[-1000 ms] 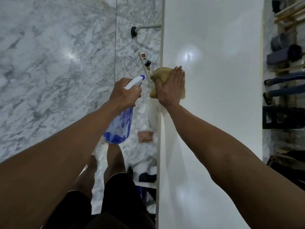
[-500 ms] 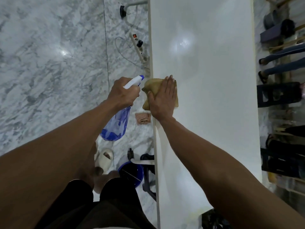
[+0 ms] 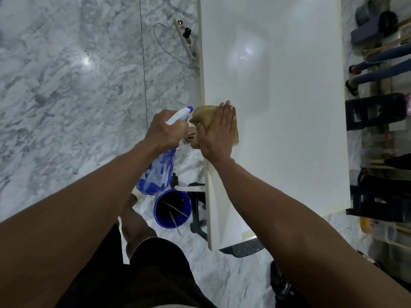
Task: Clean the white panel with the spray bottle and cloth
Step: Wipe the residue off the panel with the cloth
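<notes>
A long glossy white panel (image 3: pixel 278 90) runs away from me on the right half of the view. My right hand (image 3: pixel 219 132) lies flat with straight fingers on a tan cloth (image 3: pixel 203 115), pressing it onto the panel at its left edge. Just left of it, my left hand (image 3: pixel 163 130) grips the neck of a blue spray bottle (image 3: pixel 158 172). The bottle's white nozzle points toward the cloth and its translucent body hangs below my fist, off the panel.
Grey marble floor (image 3: pixel 66 85) fills the left. A white power strip (image 3: pixel 185 38) with cables lies near the panel's far left edge. A blue bucket (image 3: pixel 172 208) and a black stand leg sit below the panel. Shoe racks (image 3: pixel 375 107) line the right side.
The cloth under my right hand has slid toward me along the panel's left edge. My left hand with the bottle has stayed beside it, and the bucket has come into view.
</notes>
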Available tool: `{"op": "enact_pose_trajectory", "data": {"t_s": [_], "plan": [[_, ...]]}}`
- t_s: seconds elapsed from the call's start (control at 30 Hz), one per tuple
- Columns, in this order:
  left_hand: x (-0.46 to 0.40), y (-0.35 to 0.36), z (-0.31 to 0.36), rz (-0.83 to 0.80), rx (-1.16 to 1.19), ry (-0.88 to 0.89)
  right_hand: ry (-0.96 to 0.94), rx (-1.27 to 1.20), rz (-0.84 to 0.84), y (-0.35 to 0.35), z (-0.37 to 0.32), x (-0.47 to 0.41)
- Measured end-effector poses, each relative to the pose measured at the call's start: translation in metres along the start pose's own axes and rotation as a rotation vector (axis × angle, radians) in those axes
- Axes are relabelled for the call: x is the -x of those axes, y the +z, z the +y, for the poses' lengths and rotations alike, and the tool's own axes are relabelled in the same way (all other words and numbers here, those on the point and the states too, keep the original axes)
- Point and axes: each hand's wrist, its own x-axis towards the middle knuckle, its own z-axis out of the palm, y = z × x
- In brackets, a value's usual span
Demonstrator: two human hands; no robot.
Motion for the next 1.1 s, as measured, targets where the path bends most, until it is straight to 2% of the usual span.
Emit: {"op": "enact_pose_trajectory", "data": {"t_s": [0.73, 1.1], "plan": [[0.158, 0.06, -0.094, -0.1, -0.058, -0.039, 0.045, 0.018, 0.019, 0.027, 0.06, 0.231], [0.204, 0.093, -0.116, -0.029, -0.022, -0.026, -0.042, 0.0, -0.023, 0.03, 0.083, 0.296]]}}
